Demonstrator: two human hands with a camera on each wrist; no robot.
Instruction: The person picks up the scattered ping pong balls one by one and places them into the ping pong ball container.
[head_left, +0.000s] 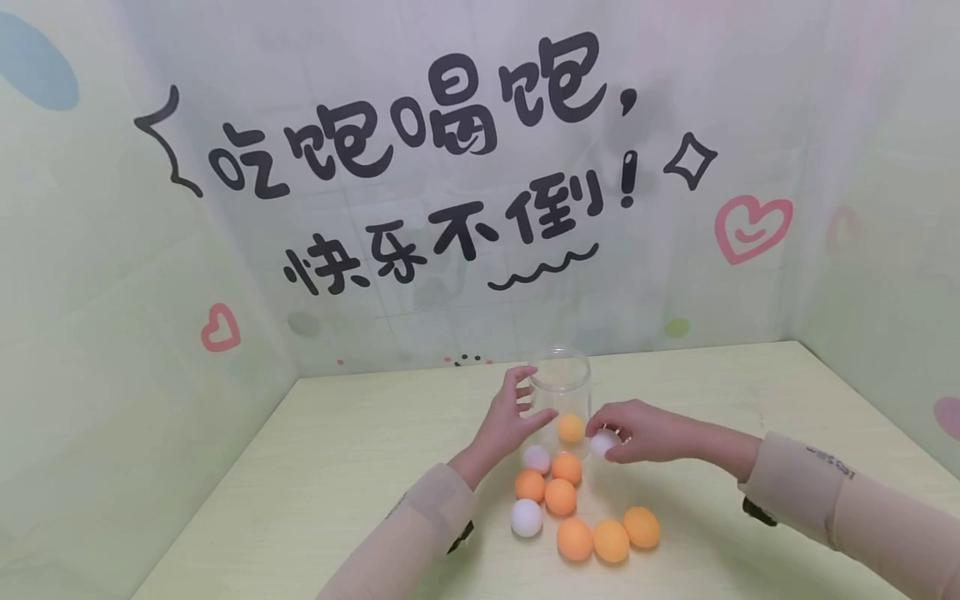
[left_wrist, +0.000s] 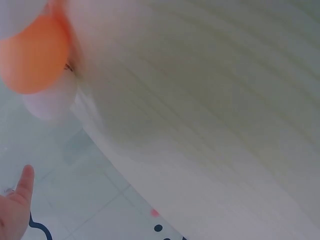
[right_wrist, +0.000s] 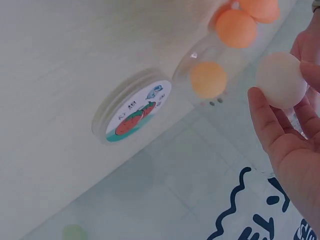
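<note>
Over on the left, the left hand (head_left: 506, 421) curves at the clear jar (head_left: 573, 396), thumb and fingers spread; whether it grips I can't tell. Inside sits one orange ping-pong ball (head_left: 570, 428); loose orange and white balls (head_left: 560, 497) lie in front. Rightward, the right hand (head_left: 647, 432) pinches a white ping-pong ball (right_wrist: 281, 80) just beside the jar.

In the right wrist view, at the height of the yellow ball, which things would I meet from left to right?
Printed round lid, clear jar showing a yellow ball, white ball pinched in the right hand.
</note>
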